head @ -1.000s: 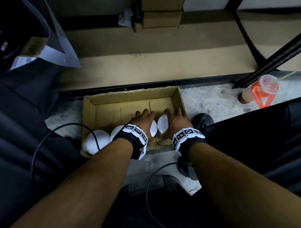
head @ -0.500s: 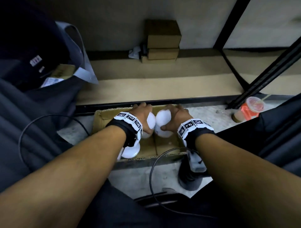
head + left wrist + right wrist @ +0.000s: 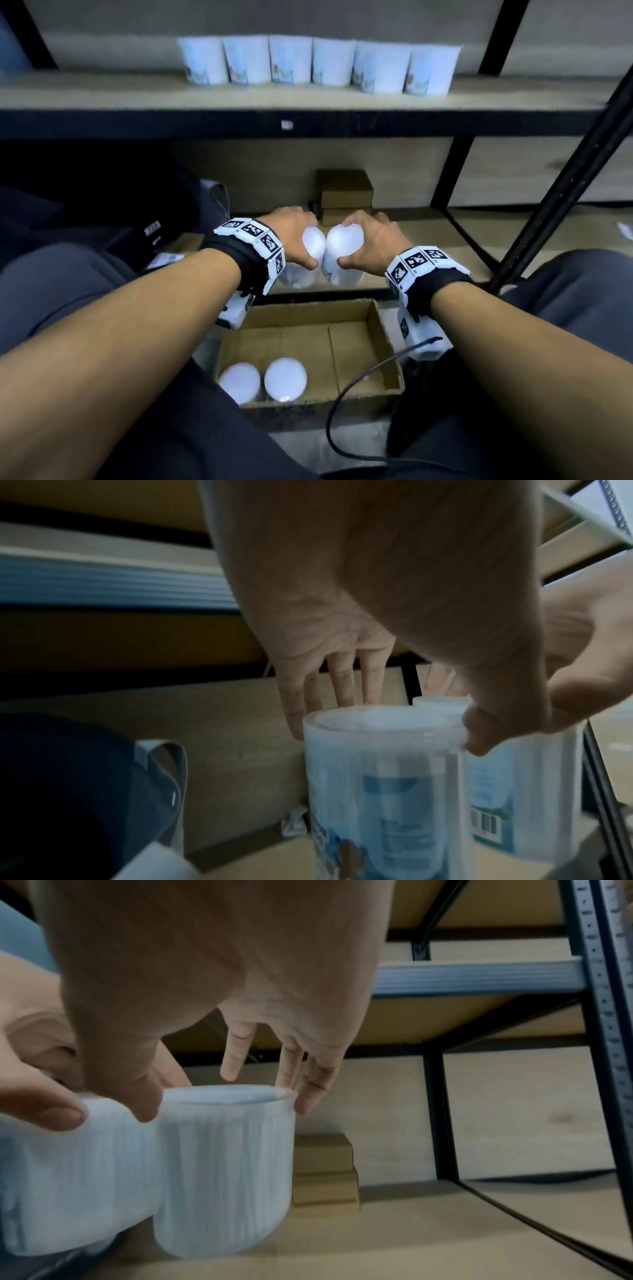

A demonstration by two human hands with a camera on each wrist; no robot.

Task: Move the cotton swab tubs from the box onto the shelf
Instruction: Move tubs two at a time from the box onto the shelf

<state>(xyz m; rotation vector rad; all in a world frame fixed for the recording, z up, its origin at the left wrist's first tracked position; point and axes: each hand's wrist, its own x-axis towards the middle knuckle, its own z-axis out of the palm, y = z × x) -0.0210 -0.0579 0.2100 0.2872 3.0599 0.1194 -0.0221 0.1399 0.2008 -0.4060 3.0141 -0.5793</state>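
Note:
My left hand (image 3: 291,236) grips one white cotton swab tub (image 3: 306,265) by its lid rim, fingers on the far side and thumb on the near side. My right hand (image 3: 368,240) holds a second tub (image 3: 342,260) the same way. Both tubs hang upright, side by side and touching, above the far edge of the cardboard box (image 3: 359,329). In the left wrist view my tub (image 3: 380,791) shows a blue label; in the right wrist view the other tub (image 3: 226,1167) looks plain white. Two more tubs (image 3: 262,378) stand in the box's near left corner.
A row of several tubs (image 3: 318,65) stands at the back of the upper shelf board (image 3: 137,96). Small brown boxes (image 3: 344,195) are stacked on the lower shelf. Black shelf posts (image 3: 561,192) rise on the right. A cable (image 3: 346,397) crosses the box's near edge.
Both hands have lifted a tub each out of the box and up above its far edge. My head has tilted up, bringing the upper shelf with its row of tubs into view.

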